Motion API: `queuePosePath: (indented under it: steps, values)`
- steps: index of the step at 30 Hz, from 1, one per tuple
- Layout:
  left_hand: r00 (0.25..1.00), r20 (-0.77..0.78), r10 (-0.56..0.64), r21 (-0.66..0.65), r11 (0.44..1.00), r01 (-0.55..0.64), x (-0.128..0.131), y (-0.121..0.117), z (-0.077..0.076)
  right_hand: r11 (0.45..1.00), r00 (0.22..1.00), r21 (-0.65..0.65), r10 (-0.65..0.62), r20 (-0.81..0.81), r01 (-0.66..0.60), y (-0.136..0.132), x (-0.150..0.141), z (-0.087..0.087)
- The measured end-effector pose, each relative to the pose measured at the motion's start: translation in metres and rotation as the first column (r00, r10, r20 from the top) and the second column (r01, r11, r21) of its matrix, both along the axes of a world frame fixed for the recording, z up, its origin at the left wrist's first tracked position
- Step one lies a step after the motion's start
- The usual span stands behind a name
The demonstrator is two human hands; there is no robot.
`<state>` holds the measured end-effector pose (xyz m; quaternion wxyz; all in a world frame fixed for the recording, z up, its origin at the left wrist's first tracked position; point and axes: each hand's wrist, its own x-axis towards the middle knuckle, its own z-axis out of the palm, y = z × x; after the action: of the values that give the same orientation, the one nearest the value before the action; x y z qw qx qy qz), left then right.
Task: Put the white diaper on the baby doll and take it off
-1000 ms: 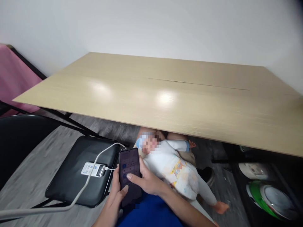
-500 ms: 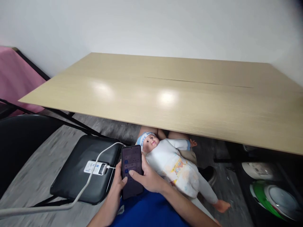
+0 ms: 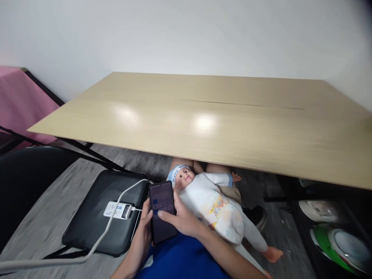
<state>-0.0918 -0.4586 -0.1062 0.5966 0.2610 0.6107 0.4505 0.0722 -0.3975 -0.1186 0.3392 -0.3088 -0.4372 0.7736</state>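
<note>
A dark smartphone is held upright above my lap, its dim screen showing small blue icons. My left hand grips its left edge, thumb lying along the side. Around the right edge wraps my right hand, with its thumb over the screen. Just beyond and to the right, a baby doll in a white printed outfit and a lettered blue-and-white headband lies face up across my legs. Neither hand is seen gripping the doll; my right forearm covers part of it.
A wooden table spans the view ahead, its near edge above my knees. On a black chair seat at left lies a white device with a cable. At right, a dark shelf holds a green-and-white container.
The view has shifted slightly, so the table's back edge sits lower. My left thumb has moved up along the phone's edge. Both hands still hold the phone, and the doll stays put.
</note>
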Motion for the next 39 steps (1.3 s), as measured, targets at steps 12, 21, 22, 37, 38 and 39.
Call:
queuePosePath:
  steps: [12, 21, 22, 37, 38, 39]
  values:
    - [0.996, 0.069, -0.060, 0.043, 0.997, 0.057, 0.014, -0.005, -0.020, 0.948, 0.932, 0.099, -0.316, 0.180, 0.302, 0.012, -0.003, 0.002]
    - [0.977, 0.201, -0.069, 0.000, 0.998, 0.071, 0.008, -0.009, -0.025, 0.925, 0.915, 0.004, -0.376, 0.145, 0.380, 0.009, -0.005, 0.000]
    - [0.976, 0.202, -0.079, -0.016, 0.996, 0.084, 0.007, -0.008, -0.028, 0.926, 0.919, -0.020, -0.372, 0.131, 0.377, 0.008, -0.003, 0.000]
    - [0.924, 0.382, -0.001, -0.178, 0.981, 0.074, -0.001, -0.023, -0.039, 0.961, 0.963, -0.085, -0.254, 0.092, 0.262, 0.002, 0.011, -0.003]
    - [0.913, 0.409, 0.007, -0.187, 0.980, 0.076, -0.002, -0.025, -0.038, 0.964, 0.966, -0.089, -0.244, 0.081, 0.251, 0.001, 0.013, -0.004]
    - [0.900, 0.435, 0.005, -0.182, 0.980, 0.083, -0.002, -0.026, -0.037, 0.967, 0.969, -0.091, -0.232, 0.079, 0.239, 0.001, 0.015, -0.005]
